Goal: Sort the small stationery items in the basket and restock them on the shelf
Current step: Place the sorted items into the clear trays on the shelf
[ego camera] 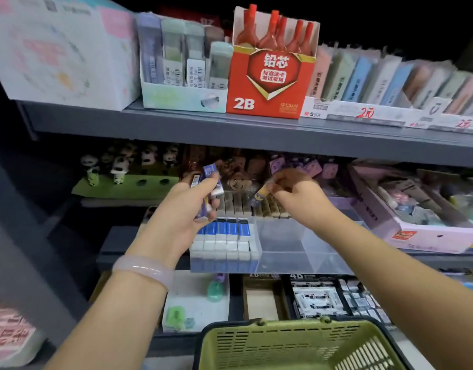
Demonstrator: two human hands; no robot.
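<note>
Small boxed erasers (pixel 207 192), blue and purple, held as a bundle in the left hand (pixel 187 209), fingers and thumb curled around them, above the left end of a clear plastic tray (pixel 291 247). The right hand (pixel 291 194) pinches one small item (pixel 264 193) between thumb and fingertips over a row of brown-sleeved packs (pixel 256 206) behind the tray; blur prevents identifying it, though it may be another eraser. The tray's left compartment holds a row of blue-and-white erasers (pixel 224 237); its right compartment shows no stock.

Step in hand, as judged: restocking, with items being fed one at a time into their matching row. The next move calls for matching the pinched item to its slot and lowering it upright without disturbing neighbours.

The tray sits on a grey metal shelf (pixel 230 129) unit. Above stand a red 2B lead box (pixel 267 84) and pastel packets; panda-topped pens (pixel 118 166) lie left. The green basket (pixel 296 348) waits below, at the frame's bottom edge.
</note>
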